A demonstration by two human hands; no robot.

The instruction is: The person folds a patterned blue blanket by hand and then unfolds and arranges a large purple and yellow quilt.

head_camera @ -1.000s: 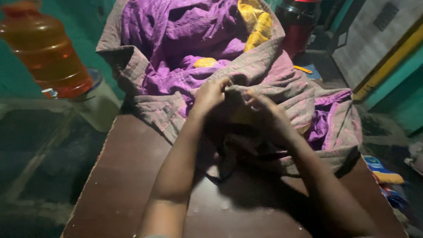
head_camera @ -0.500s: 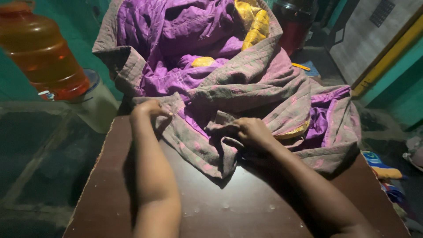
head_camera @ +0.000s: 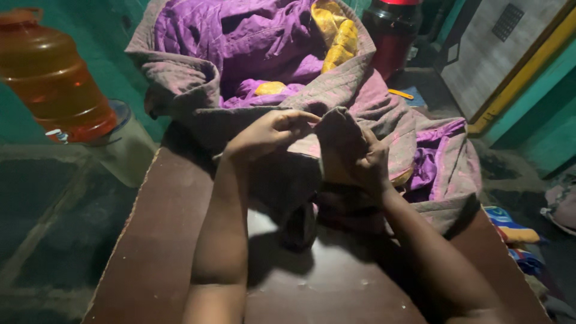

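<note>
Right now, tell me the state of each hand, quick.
Left hand: closed, pinching the edge of the quilted blanket.
Right hand: closed, gripping a raised fold of the same blanket.

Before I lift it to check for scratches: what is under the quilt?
Under the quilt lies the dark brown table, bare toward the camera. Both hands, left hand and right hand, grip its edge. The covered tabletop cannot be seen.

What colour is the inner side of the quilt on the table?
Purple, with yellow patches; the quilt shows it best in the head view.
</note>
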